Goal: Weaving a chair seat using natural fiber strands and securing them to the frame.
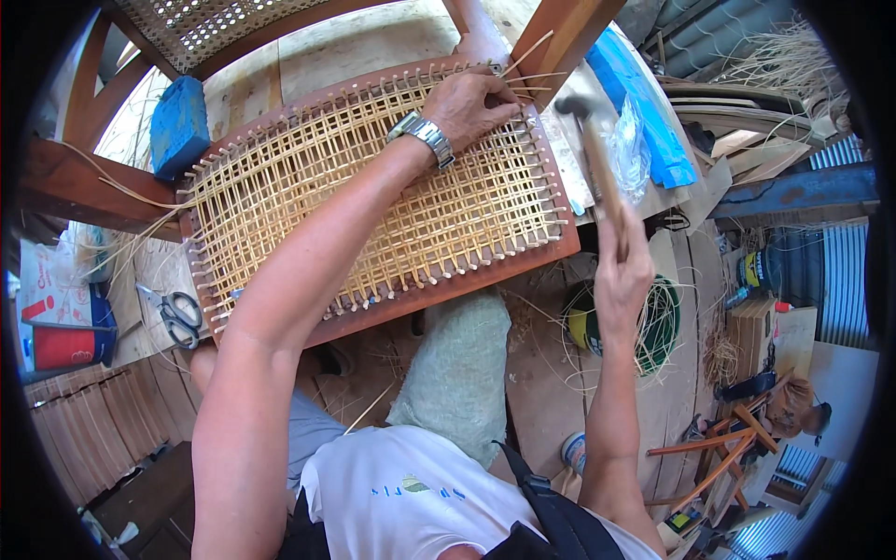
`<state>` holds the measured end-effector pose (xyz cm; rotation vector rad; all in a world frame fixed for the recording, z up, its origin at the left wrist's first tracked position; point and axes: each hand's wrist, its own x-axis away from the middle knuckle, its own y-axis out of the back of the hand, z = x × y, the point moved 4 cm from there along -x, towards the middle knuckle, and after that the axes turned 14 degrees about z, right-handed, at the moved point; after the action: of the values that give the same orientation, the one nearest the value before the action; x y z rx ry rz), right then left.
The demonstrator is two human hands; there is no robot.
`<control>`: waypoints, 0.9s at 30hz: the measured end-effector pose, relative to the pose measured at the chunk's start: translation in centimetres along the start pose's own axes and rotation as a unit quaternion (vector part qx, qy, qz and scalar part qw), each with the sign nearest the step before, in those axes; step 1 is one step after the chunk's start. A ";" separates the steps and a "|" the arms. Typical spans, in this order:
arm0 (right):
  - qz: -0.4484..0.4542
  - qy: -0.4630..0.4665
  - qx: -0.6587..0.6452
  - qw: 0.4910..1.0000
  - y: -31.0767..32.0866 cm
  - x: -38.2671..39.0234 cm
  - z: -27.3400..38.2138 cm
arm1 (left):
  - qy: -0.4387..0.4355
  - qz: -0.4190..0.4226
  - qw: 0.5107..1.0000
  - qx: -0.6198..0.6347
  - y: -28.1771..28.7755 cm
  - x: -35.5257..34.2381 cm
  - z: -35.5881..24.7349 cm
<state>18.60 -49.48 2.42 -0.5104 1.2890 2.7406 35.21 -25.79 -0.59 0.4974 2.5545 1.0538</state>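
Note:
In front of me lies a wooden chair seat frame (401,313) with cane strands woven across it in an open grid (373,205). Short pegs stand along its edges. My left hand (467,107), with a metal watch at the wrist, rests at the far right corner. Its thumb and fingers are pinched together by the frame's edge, where several loose strand ends stick out; what they hold is too small to make out. My right hand (623,266) grips a hammer (600,163) by its wooden handle, with the dark head raised right of that corner.
A blue block (179,128) sits at the frame's left corner. Scissors (175,315) lie left. A pale sack (455,369) stands below the seat; a bucket (665,327) with cane scraps is under my right arm. Another person's hand (483,39) shows beyond the seat.

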 end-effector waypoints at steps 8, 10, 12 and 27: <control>0.179 0.047 0.064 0.981 -2.9 2.2 5.7 | 0.051 -0.016 0.999 0.013 11.7 8.4 -2.4; 0.193 0.052 0.077 0.977 -3.4 1.6 6.4 | 0.059 -0.077 0.995 0.015 15.9 14.0 -1.2; 0.205 0.058 0.072 0.974 -4.0 1.3 6.8 | 0.098 -0.164 0.981 0.019 19.7 21.2 0.1; 0.133 0.000 0.000 0.991 -6.1 -8.4 4.3 | 0.373 -0.347 0.840 0.185 14.7 42.5 11.7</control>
<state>26.59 -41.64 3.19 -0.3632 1.4525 2.9514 5.42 9.57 -5.00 -0.9142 3.1718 0.5106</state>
